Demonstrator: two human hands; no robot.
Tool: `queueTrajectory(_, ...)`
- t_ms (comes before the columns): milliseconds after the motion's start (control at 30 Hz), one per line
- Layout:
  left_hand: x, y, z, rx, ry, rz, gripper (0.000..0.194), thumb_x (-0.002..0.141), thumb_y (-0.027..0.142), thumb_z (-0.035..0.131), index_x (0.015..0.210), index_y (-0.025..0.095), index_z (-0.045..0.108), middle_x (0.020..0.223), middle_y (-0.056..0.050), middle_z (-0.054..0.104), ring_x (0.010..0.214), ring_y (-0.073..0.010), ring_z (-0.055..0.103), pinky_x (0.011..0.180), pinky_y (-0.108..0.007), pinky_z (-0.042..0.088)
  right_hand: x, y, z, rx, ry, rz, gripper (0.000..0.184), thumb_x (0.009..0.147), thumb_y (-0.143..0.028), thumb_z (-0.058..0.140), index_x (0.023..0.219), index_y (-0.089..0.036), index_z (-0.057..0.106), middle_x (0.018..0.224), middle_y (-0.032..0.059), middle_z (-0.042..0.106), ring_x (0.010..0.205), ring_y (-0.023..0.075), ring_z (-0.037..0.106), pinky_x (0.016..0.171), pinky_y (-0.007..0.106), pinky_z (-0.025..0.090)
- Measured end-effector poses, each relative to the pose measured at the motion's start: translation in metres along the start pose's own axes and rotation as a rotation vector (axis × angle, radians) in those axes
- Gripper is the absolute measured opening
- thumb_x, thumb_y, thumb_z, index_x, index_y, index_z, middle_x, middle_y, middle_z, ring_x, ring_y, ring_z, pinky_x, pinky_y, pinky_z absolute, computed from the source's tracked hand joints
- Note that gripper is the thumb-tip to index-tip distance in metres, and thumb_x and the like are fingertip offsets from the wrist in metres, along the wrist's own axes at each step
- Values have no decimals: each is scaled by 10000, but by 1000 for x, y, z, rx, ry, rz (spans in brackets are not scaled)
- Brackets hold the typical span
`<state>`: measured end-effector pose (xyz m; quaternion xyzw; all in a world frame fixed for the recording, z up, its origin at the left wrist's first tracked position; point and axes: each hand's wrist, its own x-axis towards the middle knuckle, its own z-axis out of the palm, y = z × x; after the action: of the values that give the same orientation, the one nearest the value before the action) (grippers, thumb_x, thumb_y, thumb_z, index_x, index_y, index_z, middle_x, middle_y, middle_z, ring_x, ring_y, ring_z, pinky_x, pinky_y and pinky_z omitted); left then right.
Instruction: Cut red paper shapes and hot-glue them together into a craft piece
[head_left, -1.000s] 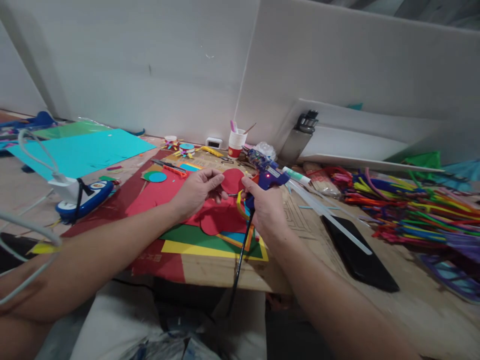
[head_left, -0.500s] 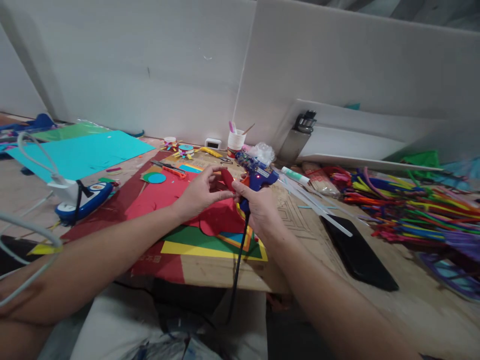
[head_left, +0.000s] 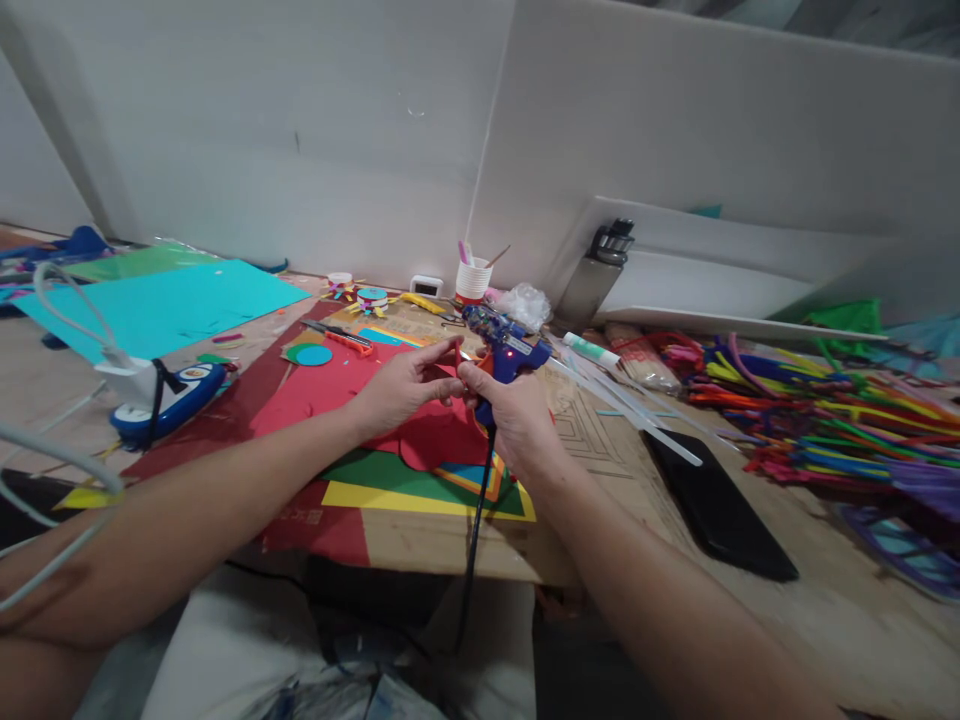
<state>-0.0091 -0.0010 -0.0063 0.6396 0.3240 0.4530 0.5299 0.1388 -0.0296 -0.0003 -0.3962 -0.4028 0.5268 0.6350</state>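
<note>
My right hand (head_left: 521, 415) is wrapped round a blue glue gun (head_left: 517, 356), whose small red light is lit and whose black cord hangs over the table edge. My left hand (head_left: 405, 390) pinches a small red piece (head_left: 458, 350), apparently paper, seen nearly edge-on beside the gun's front. The two hands almost meet, and the nozzle tip is hidden by the fingers. Beneath them lies a large red sheet (head_left: 330, 400), over green paper (head_left: 375, 472) and yellow paper (head_left: 420, 503).
An orange cutter (head_left: 349, 341) and paper circles (head_left: 313, 356) lie left of my hands. Paper cups (head_left: 474, 278) stand behind. A black phone (head_left: 712, 505), clear glue sticks (head_left: 637, 410) and colourful pipe cleaners (head_left: 817, 420) are at right. A blue power strip (head_left: 169, 405) sits left.
The red piece has turned from showing its broad side to nearly edge-on between my left fingers. The glue gun has shifted slightly left, and my hands are a little closer.
</note>
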Motion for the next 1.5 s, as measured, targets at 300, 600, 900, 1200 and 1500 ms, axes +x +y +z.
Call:
queueTrajectory(300, 0, 0, -1, -44, -103, -11, 628, 783, 408, 792, 1337, 155, 640, 994, -69, 713, 785, -142, 634, 733, -269, 520, 2, 1, -1, 9, -32, 8, 374, 568, -330, 876, 819, -169, 649, 619, -27, 666, 505, 113, 608, 499, 232, 492)
queueTrajectory(600, -2, 3, -2, -9, -167, -32, 472, 802, 528, 763, 1048, 129, 705, 763, -27, 664, 681, -141, 610, 687, -273, 492, 2, 1, -4, -3, -46, -15, 335, 603, -345, 868, 780, -167, 646, 575, -37, 635, 454, 85, 544, 462, 212, 444)
queueTrajectory(900, -3, -1, -4, -36, -210, -65, 455, 853, 573, 698, 991, 140, 710, 857, -50, 673, 684, -131, 603, 680, -275, 478, 2, -1, -5, 5, -18, 3, 365, 597, -359, 878, 799, -175, 637, 575, -51, 605, 468, 80, 513, 471, 215, 424)
queueTrajectory(1200, -3, 4, -1, -241, -174, -161, 478, 784, 468, 818, 1083, 106, 730, 906, -72, 682, 729, -118, 574, 691, -256, 451, 6, 3, -7, 7, -25, -4, 371, 569, -372, 887, 761, -178, 637, 554, -47, 603, 460, 84, 521, 464, 217, 418)
queueTrajectory(1500, -2, -1, -5, -108, -200, -119, 487, 874, 510, 712, 1160, 116, 700, 909, -69, 696, 696, -127, 613, 645, -268, 491, 6, 3, -9, -19, -30, -20, 337, 606, -377, 847, 627, -184, 572, 509, -44, 555, 447, 80, 483, 475, 233, 401)
